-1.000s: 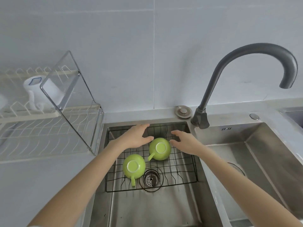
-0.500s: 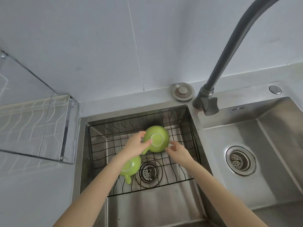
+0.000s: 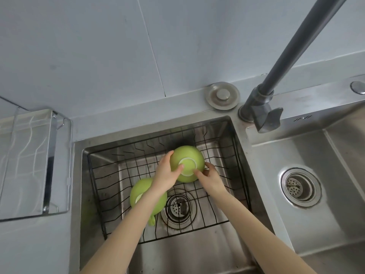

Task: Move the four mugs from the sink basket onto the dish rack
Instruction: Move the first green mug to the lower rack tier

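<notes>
Two green mugs lie upside down in the black wire sink basket (image 3: pixel 110 171) in the left sink bowl. The far mug (image 3: pixel 188 159) shows its pale base ring. My left hand (image 3: pixel 166 175) grips its left side with the thumb on the base. My right hand (image 3: pixel 209 177) holds its right side, fingers against the base and rim. The near mug (image 3: pixel 138 196) sits under my left wrist, handle pointing toward me, partly hidden by my forearm. The dish rack (image 3: pixel 25 165) stands on the counter at the left, seen through a clear panel.
A dark grey faucet (image 3: pixel 262 113) rises between the two sink bowls. A round metal stopper (image 3: pixel 222 95) lies on the ledge behind the basket. The left bowl's drain (image 3: pixel 178 208) sits under the basket. The right sink bowl (image 3: pixel 300 186) has its own strainer.
The view has dropped and closed in on the sink. Both hands went from hovering beside the far mug to gripping it on either side.
</notes>
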The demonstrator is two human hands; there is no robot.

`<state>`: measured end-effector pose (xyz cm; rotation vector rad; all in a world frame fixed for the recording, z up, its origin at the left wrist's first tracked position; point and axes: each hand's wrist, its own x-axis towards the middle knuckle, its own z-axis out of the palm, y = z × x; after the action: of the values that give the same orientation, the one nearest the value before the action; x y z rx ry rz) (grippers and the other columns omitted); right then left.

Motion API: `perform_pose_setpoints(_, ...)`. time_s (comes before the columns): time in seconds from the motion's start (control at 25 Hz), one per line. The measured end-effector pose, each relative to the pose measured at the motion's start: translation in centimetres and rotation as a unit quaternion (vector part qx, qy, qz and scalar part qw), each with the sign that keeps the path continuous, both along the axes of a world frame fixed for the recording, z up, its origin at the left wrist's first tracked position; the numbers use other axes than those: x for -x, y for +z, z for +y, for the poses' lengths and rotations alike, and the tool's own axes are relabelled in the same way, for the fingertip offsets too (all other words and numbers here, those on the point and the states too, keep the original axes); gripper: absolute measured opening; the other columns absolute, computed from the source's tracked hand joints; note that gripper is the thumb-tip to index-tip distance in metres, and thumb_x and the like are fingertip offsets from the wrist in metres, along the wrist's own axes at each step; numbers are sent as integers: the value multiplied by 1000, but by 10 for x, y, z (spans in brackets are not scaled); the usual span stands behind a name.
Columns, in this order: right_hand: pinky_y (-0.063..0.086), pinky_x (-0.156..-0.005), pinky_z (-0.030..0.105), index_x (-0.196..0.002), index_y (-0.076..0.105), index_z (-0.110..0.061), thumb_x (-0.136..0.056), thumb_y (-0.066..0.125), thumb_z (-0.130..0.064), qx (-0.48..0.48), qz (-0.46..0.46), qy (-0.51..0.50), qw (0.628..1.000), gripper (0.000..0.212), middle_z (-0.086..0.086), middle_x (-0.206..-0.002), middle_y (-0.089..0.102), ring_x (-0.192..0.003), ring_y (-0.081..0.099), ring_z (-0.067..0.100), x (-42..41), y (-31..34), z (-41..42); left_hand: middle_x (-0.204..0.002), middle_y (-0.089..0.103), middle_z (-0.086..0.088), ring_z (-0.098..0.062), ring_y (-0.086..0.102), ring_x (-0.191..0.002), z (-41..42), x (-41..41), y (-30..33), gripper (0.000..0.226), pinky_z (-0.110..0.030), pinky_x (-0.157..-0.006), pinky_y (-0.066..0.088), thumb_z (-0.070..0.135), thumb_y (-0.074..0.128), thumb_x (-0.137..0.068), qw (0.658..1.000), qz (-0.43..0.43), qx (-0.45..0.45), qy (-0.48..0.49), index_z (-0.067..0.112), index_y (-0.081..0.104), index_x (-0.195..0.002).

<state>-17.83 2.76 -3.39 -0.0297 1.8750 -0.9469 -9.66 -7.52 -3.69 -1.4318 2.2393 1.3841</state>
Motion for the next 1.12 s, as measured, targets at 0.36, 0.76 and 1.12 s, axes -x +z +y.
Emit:
perform_pose_setpoints(0.36,44,-100,37,-135,40,-7,-87,58,-15,-5,22,-20,1000,52,15,-126,58,-117,55,29,-3,7,1,-136,47,-8,-24,48,-122,-2,-10,6,53,-38,-103,42,20,63,-83,994,43,-59,79,15,40,-131)
perform_pose_setpoints(0.76,43,-68,21,-137,38,-12,-88,58,-26,37,87,63,994,55,5,-107,52,-94,49,16,-23,76,28,-121,53,-5,-18,53,-105,30,-58,61,53,-32,-90,45,27,64,-82,980,109,-109,129,21,42,-130)
perform_pose_setpoints(1.12,43,-89,29,-133,46,-16,-87,56,-31,91,142,74,983,49,8,-125,57,-102,53,19,-66,136,55,-127,51,-5,-14,55,-97,56,-123,126,59,-17,-70,44,18,65,-81,982,169,-64,55,19,38,-133)
